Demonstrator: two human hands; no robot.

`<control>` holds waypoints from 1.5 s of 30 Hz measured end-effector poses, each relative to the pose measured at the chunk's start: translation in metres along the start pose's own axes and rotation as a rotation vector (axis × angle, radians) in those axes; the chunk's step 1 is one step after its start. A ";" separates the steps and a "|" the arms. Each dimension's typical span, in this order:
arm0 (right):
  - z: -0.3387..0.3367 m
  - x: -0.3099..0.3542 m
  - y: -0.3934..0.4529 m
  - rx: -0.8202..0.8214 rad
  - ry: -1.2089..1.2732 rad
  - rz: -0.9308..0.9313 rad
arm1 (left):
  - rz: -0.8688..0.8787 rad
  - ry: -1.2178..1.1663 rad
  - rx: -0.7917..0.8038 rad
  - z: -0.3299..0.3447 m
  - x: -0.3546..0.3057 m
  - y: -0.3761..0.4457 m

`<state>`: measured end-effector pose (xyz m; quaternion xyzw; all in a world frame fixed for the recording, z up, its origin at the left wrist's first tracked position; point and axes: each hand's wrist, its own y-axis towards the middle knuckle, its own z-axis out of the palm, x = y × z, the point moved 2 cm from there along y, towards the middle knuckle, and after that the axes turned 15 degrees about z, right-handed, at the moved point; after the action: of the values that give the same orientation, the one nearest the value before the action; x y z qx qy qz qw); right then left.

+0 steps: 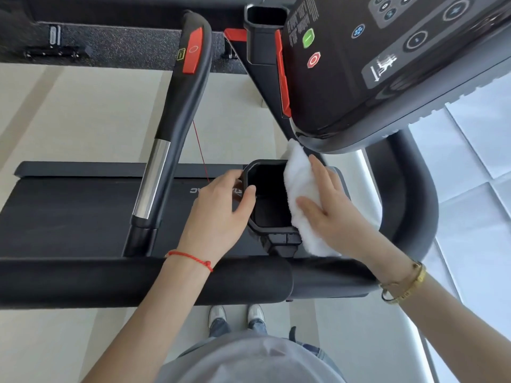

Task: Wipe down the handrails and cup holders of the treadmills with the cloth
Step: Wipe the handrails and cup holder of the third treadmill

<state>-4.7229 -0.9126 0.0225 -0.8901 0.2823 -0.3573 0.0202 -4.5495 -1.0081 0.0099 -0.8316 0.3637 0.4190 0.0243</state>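
The treadmill's console (387,64) overhangs a dark cup holder (269,197) set beside the padded handrail (138,280) nearest the person. The right hand (329,205) presses the white cloth (301,194) with flat, slightly spread fingers onto the holder's right rim; the cloth's long axis follows that edge. The left hand (218,214) curls round the left rim, steadying it. The well lies immediately left of the right fingertips.

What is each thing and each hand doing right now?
cloth: bunched, pressed on the near cup holder's right rim.
near cup holder: empty, being wiped.
far cup holder: empty, untouched.
left hand: gripping the near cup holder's left rim.
right hand: flat on the cloth.
side handrail: untouched.
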 end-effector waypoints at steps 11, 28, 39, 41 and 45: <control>0.002 0.000 0.000 -0.058 -0.077 0.128 | 0.002 -0.003 0.005 -0.001 -0.002 0.000; 0.002 0.004 -0.004 -0.049 -0.095 0.134 | -0.009 0.017 -0.005 0.001 0.000 0.002; -0.012 0.039 0.048 -0.058 -0.660 -0.332 | -0.018 0.005 -0.005 -0.001 -0.005 0.001; -0.006 0.045 0.053 -0.057 -0.696 -0.424 | -0.022 0.015 -0.010 0.000 -0.005 0.001; 0.003 0.053 0.061 -0.036 -0.727 -0.546 | -0.015 0.042 -0.025 0.001 -0.004 0.002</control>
<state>-4.7203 -0.9916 0.0389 -0.9998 0.0180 -0.0087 0.0078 -4.5525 -1.0067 0.0129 -0.8430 0.3529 0.4059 0.0095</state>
